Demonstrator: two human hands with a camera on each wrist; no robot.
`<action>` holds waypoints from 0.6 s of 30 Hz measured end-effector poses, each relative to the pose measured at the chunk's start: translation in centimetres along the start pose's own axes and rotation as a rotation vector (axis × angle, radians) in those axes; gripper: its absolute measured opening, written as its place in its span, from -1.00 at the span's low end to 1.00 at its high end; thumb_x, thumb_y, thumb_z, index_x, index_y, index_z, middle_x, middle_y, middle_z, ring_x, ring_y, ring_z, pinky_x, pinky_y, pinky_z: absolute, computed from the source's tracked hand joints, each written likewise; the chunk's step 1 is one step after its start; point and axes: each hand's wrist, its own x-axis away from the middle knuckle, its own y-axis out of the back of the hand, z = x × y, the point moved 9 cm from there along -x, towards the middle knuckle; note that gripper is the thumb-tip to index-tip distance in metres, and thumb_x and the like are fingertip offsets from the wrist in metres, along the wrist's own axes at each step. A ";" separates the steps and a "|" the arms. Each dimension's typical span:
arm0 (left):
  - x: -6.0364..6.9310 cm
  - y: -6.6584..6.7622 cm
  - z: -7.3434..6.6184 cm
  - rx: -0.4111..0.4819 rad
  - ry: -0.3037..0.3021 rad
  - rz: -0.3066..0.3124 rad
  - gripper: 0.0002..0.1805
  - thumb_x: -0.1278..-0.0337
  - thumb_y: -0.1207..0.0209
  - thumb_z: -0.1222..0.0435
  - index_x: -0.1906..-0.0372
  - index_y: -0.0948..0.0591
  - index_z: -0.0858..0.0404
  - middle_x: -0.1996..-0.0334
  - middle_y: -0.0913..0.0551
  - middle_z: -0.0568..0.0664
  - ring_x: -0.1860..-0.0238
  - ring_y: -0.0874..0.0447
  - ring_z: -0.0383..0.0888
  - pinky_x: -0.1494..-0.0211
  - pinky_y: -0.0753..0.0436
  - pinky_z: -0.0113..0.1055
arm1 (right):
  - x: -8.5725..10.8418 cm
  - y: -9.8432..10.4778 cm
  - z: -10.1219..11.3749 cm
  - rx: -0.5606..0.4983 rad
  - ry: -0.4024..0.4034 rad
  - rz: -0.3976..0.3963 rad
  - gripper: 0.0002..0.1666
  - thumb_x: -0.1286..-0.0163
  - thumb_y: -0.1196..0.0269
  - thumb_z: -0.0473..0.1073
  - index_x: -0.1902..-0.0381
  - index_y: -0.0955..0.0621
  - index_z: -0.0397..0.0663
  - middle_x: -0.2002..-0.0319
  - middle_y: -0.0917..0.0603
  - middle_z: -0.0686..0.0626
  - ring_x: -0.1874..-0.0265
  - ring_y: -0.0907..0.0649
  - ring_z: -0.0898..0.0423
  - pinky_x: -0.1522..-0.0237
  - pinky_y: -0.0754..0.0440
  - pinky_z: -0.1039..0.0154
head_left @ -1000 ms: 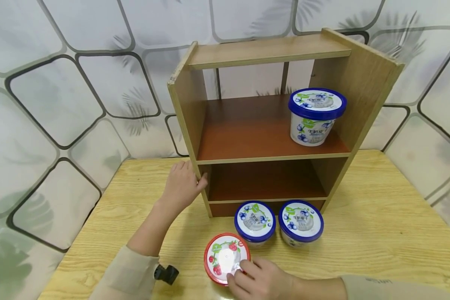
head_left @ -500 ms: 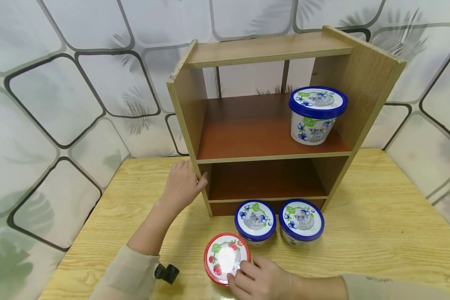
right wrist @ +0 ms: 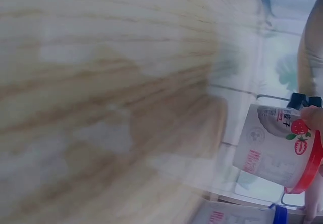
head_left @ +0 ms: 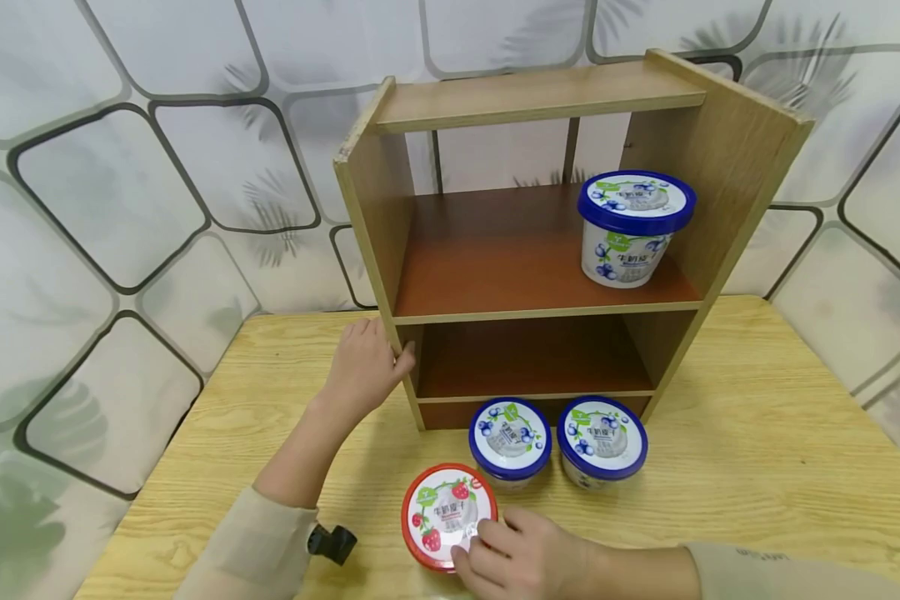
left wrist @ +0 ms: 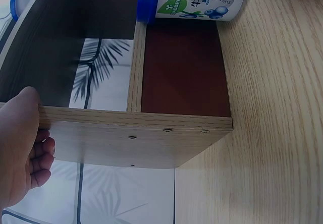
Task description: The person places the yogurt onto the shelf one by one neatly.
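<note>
Left hand (head_left: 366,362) curled round the side of a tan-and-brown wooden shelf (head_left: 480,267), round white tub with red strawberry-printed lid (head_left: 438,508) in front, right hand (head_left: 521,554) pinching its rim, two blue-lidded tubs (head_left: 510,442) on the desk (head_left: 757,433), third blue-lidded tub (head_left: 630,233) above.

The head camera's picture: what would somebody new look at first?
Probably the big wooden shelf near the middle, with one blue-lidded tub standing inside at the right. Next, perhaps the red-lidded tub in front, held by the right hand, since it has the only red lid there. The left hand grips the shelf's left side.
</note>
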 end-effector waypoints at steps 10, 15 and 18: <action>0.0 -0.2 0.1 0.000 0.003 0.006 -0.74 -0.16 -0.06 0.18 0.43 -0.42 0.32 0.50 -0.48 0.11 0.30 -0.49 0.11 0.16 -0.46 -0.07 | -0.3 0.6 -0.9 -0.040 0.024 0.086 -0.70 -0.37 0.06 -0.25 0.31 -0.64 0.06 0.43 -0.60 0.15 0.47 -0.56 0.25 0.54 -0.41 0.44; 0.0 -0.2 0.1 -0.006 -0.001 0.000 -0.74 -0.16 -0.06 0.18 0.43 -0.42 0.32 0.52 -0.47 0.10 0.31 -0.49 0.10 0.17 -0.46 -0.08 | -1.4 1.8 -2.0 -0.050 0.033 0.078 -0.66 -0.38 0.09 -0.28 0.32 -0.64 0.05 0.43 -0.60 0.15 0.47 -0.56 0.26 0.53 -0.39 0.44; 0.0 -0.2 0.1 0.001 0.001 -0.002 -0.75 -0.16 -0.06 0.18 0.40 -0.43 0.32 0.51 -0.47 0.10 0.31 -0.50 0.11 0.16 -0.46 -0.07 | -1.7 2.3 -2.5 -0.038 0.058 0.054 -0.68 -0.37 0.08 -0.28 0.32 -0.63 0.03 0.43 -0.60 0.14 0.48 -0.55 0.25 0.53 -0.39 0.44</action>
